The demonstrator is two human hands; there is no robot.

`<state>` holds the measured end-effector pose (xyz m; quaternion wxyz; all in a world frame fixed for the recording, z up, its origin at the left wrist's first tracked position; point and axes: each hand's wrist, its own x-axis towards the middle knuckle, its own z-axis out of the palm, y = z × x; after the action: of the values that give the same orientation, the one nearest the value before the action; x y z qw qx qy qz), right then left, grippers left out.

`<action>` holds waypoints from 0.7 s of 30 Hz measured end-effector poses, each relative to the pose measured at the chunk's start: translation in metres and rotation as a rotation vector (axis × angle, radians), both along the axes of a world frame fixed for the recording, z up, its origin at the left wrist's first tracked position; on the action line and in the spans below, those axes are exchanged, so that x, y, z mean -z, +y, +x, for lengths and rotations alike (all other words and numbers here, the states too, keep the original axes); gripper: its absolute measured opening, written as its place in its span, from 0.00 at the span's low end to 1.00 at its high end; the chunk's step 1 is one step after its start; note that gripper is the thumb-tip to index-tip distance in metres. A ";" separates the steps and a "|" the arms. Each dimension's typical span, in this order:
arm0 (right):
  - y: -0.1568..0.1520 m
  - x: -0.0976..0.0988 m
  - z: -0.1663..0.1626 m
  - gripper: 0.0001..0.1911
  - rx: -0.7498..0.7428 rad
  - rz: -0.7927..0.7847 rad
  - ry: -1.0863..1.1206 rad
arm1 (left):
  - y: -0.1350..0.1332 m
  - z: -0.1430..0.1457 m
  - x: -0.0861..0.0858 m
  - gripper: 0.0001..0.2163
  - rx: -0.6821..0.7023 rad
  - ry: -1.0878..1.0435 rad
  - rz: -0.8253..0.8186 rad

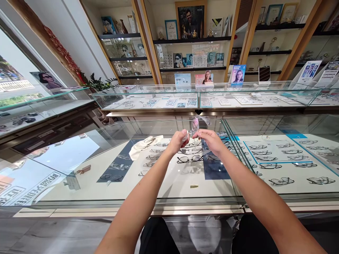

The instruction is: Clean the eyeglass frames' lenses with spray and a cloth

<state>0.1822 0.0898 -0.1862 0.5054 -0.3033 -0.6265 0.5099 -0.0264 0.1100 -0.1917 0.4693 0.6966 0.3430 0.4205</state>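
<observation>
Both my arms reach forward over a glass display counter (148, 201). My left hand (177, 141) and my right hand (210, 139) are closed in pinches on a small pair of glasses with pinkish clear lenses (195, 126), held up between them above the glass. Under the hands, inside the case, lie rows of spectacle frames, among them a dark-rimmed pair (189, 159). A crumpled white cloth (144, 145) rests to the left of my left hand.
A second glass counter (265, 92) with several frames and upright cards stands behind. Wall shelves (190, 40) hold pictures and trophies. A small tag (83, 170) and a small brass-coloured piece (194, 186) lie in the near case. Another display case (280, 155) adjoins on the right.
</observation>
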 end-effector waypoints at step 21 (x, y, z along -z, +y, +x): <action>0.005 0.000 0.005 0.15 0.082 -0.060 0.106 | 0.061 -0.049 0.042 0.02 -0.849 0.281 0.053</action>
<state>0.1869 0.0949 -0.1865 0.5490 -0.3162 -0.5703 0.5229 -0.0755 0.1715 -0.2337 0.1860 0.5561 0.6481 0.4859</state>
